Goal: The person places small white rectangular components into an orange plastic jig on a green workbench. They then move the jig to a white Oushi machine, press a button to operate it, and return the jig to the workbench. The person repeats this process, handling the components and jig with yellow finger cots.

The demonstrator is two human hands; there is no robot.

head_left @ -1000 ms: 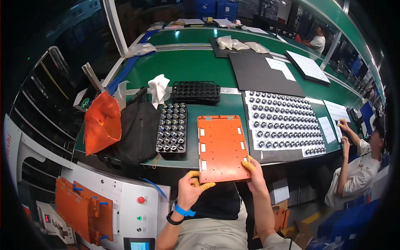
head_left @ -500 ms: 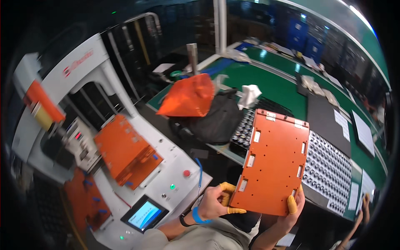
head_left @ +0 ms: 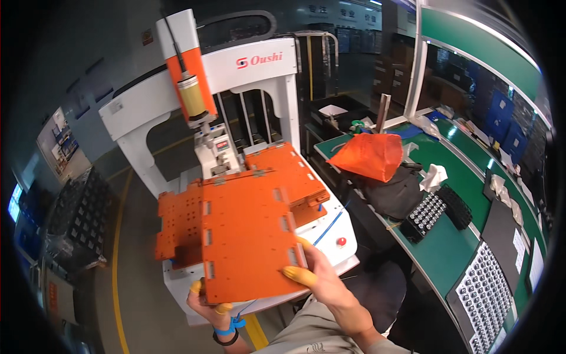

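Observation:
A flat orange panel point(head_left: 247, 242) with rectangular cutouts along both sides and small metal hinges at its far edge is held up in front of me. At its near left corner, my left hand point(head_left: 211, 308) grips the edge, with yellow covers on the fingertips and a blue band at the wrist. My right hand point(head_left: 331, 289) is closed on the near right edge, its covered thumb lying on top. Behind the panel is a white gantry machine point(head_left: 265, 74), its bed partly hidden. An orange perforated plate point(head_left: 177, 221) and a stacked orange piece point(head_left: 292, 168) rest on that bed.
A red button point(head_left: 341, 242) sits on the machine's right front. To the right, a green workbench point(head_left: 436, 253) carries an orange bag point(head_left: 374, 156), a black bag point(head_left: 392, 194), a black tray of metal parts point(head_left: 425, 215) and a white sheet of round parts point(head_left: 483, 295).
My view has turned left toward the machine. Both hands have carried the orange panel from beside the workbench to in front of the machine's bed, keeping their grip.

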